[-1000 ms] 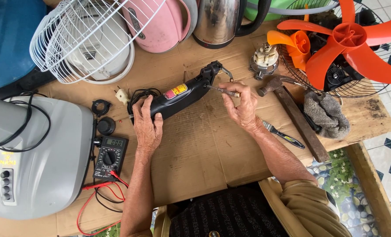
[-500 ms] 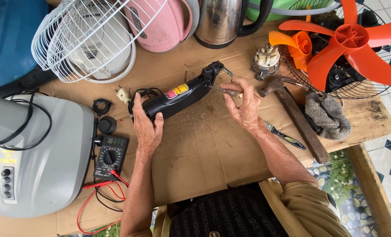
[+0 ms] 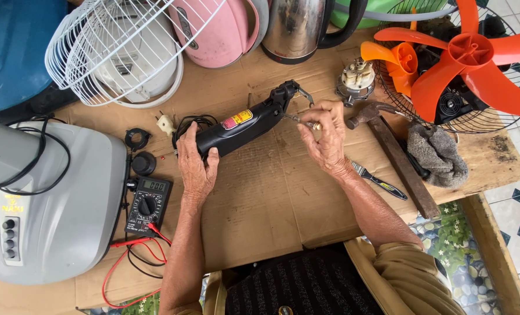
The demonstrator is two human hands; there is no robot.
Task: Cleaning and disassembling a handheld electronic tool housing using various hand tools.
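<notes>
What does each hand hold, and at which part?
Left hand grips the black power tool at its rear handle; right hand pinches a small metal piece near its front.

My two bare forearms, left hand (image 3: 197, 166) and right hand (image 3: 328, 137) ungloved, tan sleeve bunched on my right upper arm, dark ribbed garment over my lap.

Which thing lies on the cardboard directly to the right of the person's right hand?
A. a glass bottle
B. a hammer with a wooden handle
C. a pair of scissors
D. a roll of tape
B: a hammer with a wooden handle lies on the cardboard just right of the right hand, its metal head near the fingers; no scissors, tape or bottle shows there.
</notes>
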